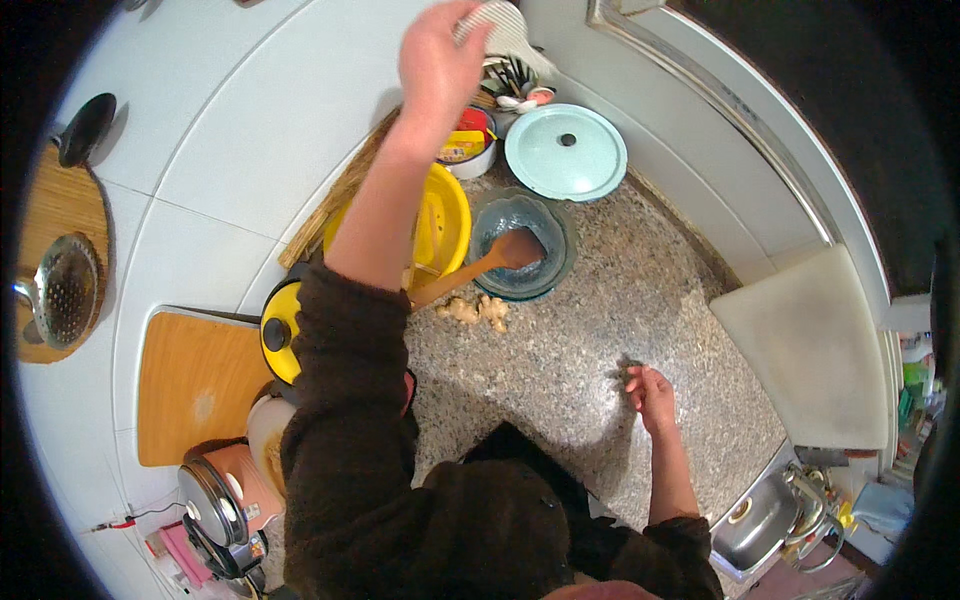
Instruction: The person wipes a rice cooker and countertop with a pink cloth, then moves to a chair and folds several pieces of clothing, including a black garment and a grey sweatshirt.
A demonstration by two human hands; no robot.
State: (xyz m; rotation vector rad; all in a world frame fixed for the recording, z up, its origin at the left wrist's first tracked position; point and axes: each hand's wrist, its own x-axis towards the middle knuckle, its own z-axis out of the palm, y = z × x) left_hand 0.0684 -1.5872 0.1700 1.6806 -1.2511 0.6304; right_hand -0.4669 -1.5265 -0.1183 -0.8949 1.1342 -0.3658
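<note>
My left hand [442, 64] is raised high at the top of the view. It grips a white ribbed utensil [508, 34] that looks like a rice paddle, above a holder of cutlery [514, 86]. Low over the speckled stone counter, my right hand [652, 394] has loosely curled, parted fingers and shows nothing in them. Between the arms stands a glass bowl [491, 217]. A wooden spatula [517, 249] rests across its rim, its handle end hidden behind my left sleeve. Pieces of ginger root [476, 311] lie in front of the bowl.
A yellow basin [454, 217], partly behind my left arm, and a light-blue lid [566, 154] stand at the back. A yellow pot lid [281, 330], wooden board [199, 390] and pink appliance [240, 487] line the left. Rightward are a white cutting board [810, 352] and metal sink [754, 536].
</note>
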